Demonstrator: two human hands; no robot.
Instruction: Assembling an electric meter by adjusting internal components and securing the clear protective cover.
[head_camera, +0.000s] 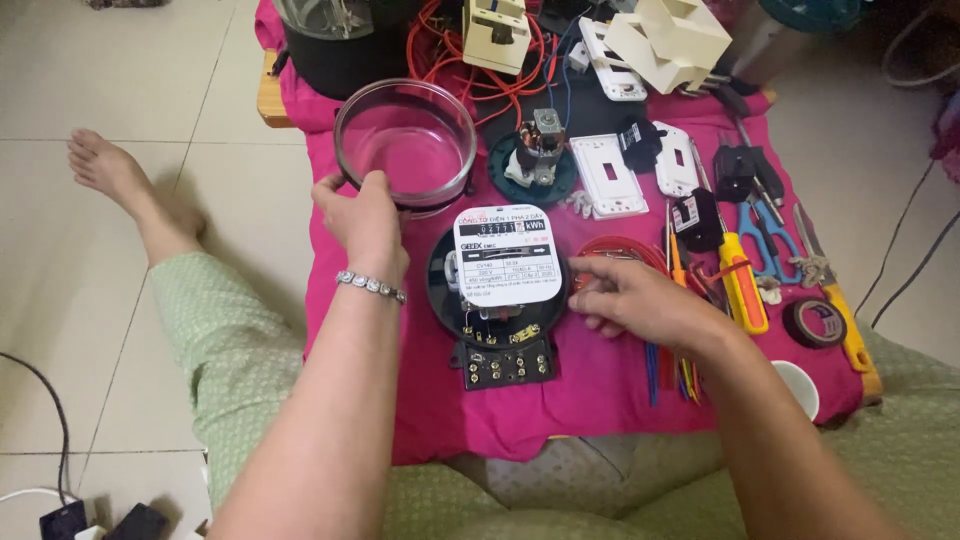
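My left hand (362, 222) grips the near rim of a clear round glass cover (405, 140), held above the pink cloth. My right hand (632, 298) rests on the right edge of an opened electricity meter (500, 285), fingers curled against its black round base. The meter has a white face plate and a black terminal block with brass screws at its near side. A coil of red wire (625, 248) lies just behind my right hand.
A low table under a pink cloth (600, 390) carries a small motor on a dark disc (535, 155), white switch plates (608, 175), a yellow-handled screwdriver (742, 285), blue scissors (765, 235), black tape (812, 322), coloured wires and white boxes. My leg and foot lie to the left on the tiled floor.
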